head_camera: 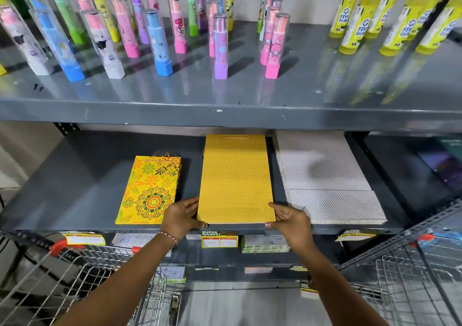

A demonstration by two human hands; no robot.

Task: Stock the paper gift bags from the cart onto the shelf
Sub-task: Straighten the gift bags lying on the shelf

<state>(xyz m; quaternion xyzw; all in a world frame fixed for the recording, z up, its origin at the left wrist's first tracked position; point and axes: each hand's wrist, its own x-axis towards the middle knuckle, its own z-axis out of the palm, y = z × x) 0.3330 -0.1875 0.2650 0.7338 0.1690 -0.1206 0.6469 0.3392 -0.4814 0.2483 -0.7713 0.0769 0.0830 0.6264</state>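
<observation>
Hands squaring a flat stack of gold paper gift bags on a grey shelf.

Left hand (181, 217) and right hand (290, 219) each pinch a near corner of the gold patterned bags (236, 179), fingers on top and thumbs under the front edge, probably so the stack can be lined up flush with the lip of the lower shelf (62, 200). The bags lie flat, handle end toward the back, between a yellow floral bag stack (150, 190) on the left and a white dotted bag stack (325, 175) on the right, close to each without touching, which keeps the designs in separate rows. Price tags (219, 239) hang from the shelf edge below. A wire cart (75, 275) stands beneath the left arm; what it holds cannot be seen. Colourful pens (160, 43) and yellow glue bottles (355, 18) stand on the shelf above.
</observation>
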